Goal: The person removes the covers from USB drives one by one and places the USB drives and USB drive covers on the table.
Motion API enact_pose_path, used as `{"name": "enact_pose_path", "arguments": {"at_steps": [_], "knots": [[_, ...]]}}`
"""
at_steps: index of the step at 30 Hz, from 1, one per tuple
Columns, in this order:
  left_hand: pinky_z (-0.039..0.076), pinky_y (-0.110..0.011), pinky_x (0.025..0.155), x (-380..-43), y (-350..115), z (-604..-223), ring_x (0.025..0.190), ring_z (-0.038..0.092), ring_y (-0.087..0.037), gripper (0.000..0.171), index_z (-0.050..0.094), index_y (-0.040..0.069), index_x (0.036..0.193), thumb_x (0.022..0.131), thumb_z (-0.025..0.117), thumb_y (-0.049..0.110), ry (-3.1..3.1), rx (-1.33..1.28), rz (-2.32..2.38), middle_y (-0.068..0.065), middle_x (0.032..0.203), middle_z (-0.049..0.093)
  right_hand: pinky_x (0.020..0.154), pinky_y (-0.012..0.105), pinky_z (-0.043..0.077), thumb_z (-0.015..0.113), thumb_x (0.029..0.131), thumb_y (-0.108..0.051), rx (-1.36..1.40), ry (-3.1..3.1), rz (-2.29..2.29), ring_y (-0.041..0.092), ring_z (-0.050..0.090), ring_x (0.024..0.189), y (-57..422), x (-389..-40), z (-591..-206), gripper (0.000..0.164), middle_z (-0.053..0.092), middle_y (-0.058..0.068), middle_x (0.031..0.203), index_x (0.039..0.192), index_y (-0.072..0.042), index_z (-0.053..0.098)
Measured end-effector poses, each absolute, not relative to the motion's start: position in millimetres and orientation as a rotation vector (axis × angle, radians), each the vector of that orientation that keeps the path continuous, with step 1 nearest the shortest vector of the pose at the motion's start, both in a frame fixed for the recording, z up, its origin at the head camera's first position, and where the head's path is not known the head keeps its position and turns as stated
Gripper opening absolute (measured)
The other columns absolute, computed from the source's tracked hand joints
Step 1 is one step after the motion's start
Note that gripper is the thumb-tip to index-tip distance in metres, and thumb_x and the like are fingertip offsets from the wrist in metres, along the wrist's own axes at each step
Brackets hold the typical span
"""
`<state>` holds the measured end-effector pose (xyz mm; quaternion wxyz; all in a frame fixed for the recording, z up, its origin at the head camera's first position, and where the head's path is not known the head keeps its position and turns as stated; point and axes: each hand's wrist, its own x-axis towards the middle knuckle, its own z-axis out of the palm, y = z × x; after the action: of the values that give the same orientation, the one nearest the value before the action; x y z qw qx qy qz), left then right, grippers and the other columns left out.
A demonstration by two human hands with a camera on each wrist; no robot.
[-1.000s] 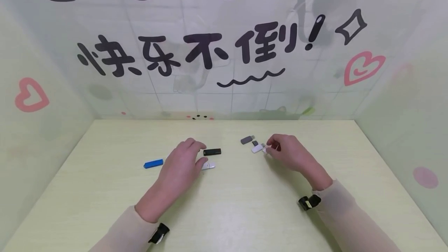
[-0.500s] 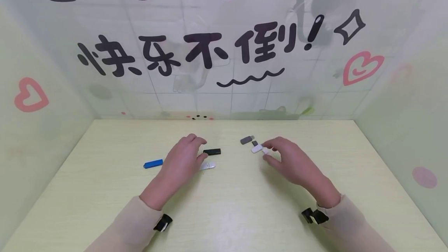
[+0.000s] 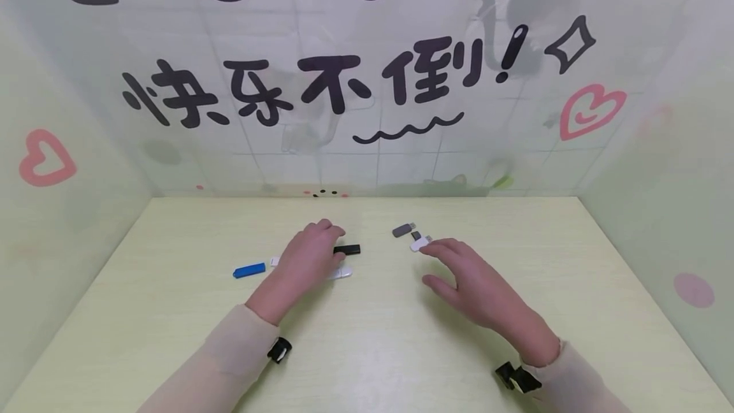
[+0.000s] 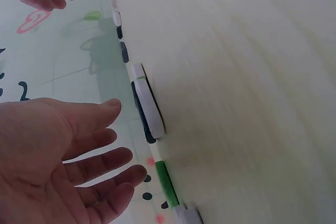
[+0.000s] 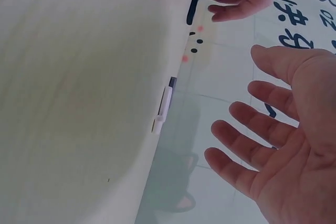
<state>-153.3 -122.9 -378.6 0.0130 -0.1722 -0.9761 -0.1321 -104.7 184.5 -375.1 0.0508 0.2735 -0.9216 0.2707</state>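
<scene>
My left hand (image 3: 308, 253) hovers with relaxed fingers over several USB sticks, holding none. At its fingertips lie a black USB stick (image 3: 348, 250) and a white USB stick (image 3: 343, 273). A green USB stick (image 4: 167, 183) shows in the left wrist view; from the head my hand covers it. Left of the hand is a blue USB stick (image 3: 249, 270). My right hand (image 3: 480, 287), fingers spread and nothing in them, is in front of another white USB stick (image 3: 420, 245) with its plug bare. Behind that lie a small dark cap (image 3: 416, 235) and a grey USB stick (image 3: 402, 230), plug bare.
The pale wooden table (image 3: 367, 336) meets a translucent back wall (image 3: 367, 164) with black lettering just beyond the sticks. Side walls with heart drawings stand left and right. Each sleeve carries a black wrist camera (image 3: 280, 350).
The right hand's fingers have parted from a small white piece and the hand has drawn back towards me. The left hand has shifted slightly right, baring a white end beside the blue stick.
</scene>
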Motion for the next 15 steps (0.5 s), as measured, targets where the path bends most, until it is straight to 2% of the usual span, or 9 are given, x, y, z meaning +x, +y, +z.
{"name": "enact_pose_path", "arguments": {"at_steps": [4,10,15], "knots": [[0.059,-0.046,0.089,-159,-118,-383,0.105,0.067,-0.034,0.035,0.073,0.001,0.128,0.096,0.079,0.014,-3.07,-0.565,-0.342,-0.014,0.119,0.07,0.111,0.05,0.049,0.08,0.098,-0.02,0.844,-2.796,0.834,0.031,0.058,0.134,183,-103,-377,0.048,0.061,0.01,0.142,0.142,-0.008,0.064],[0.058,-0.042,0.08,-166,-112,-385,0.088,0.062,-0.028,0.022,0.075,0.003,0.114,0.096,0.08,0.016,-3.124,-0.598,-0.224,-0.008,0.099,0.065,0.112,0.049,0.048,0.079,0.098,-0.021,0.861,-2.779,0.832,0.029,0.058,0.135,183,-101,-378,0.048,0.061,0.009,0.143,0.142,-0.008,0.064],[0.057,-0.04,0.079,-168,-108,-385,0.085,0.059,-0.026,0.018,0.076,0.004,0.107,0.097,0.08,0.018,-3.151,-0.606,-0.179,-0.006,0.093,0.062,0.112,0.047,0.048,0.08,0.098,-0.021,0.871,-2.761,0.822,0.028,0.058,0.135,183,-100,-377,0.048,0.061,0.008,0.143,0.141,-0.008,0.065]]}}
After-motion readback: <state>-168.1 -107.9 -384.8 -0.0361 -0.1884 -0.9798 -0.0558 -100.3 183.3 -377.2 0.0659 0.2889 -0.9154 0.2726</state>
